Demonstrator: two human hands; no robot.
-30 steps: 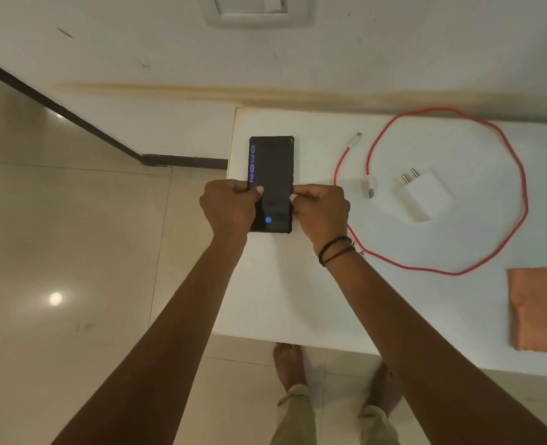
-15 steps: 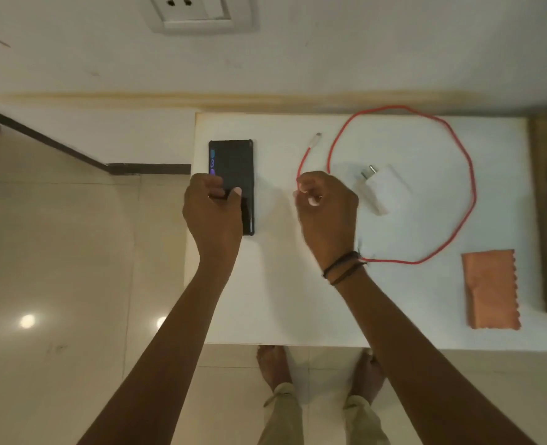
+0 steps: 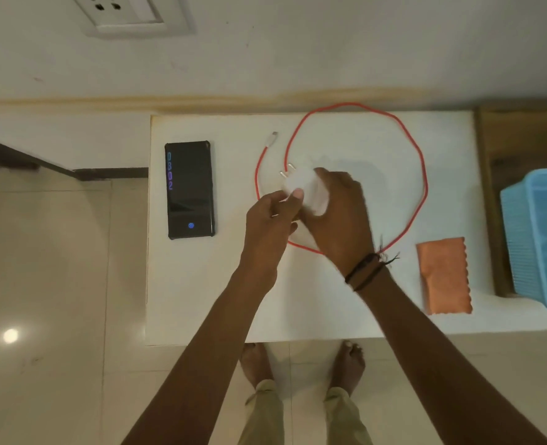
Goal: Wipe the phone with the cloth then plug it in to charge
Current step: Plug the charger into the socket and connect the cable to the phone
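- Nearest me, bare feet (image 3: 301, 364) stand on the tiled floor at the tabletop's (image 3: 201, 300) front edge.
- The orange cloth (image 3: 444, 276) lies flat near the right front, apart from both hands.
- My right hand (image 3: 343, 216) has its grip clamped on the white charger (image 3: 304, 187), lifted with its two pins tilted toward the far left.
- My left hand (image 3: 270, 223) is pinched at the charger's near end; I cannot tell what its fingers hold.
- The red cable (image 3: 421, 175) loops around both hands, its free plug lying further back.
- The phone (image 3: 189, 189) lies face up at the left, screen lit, untouched.
- A blue basket (image 3: 538, 236) sits to the right.
- Farthest, a wall socket (image 3: 131, 14).
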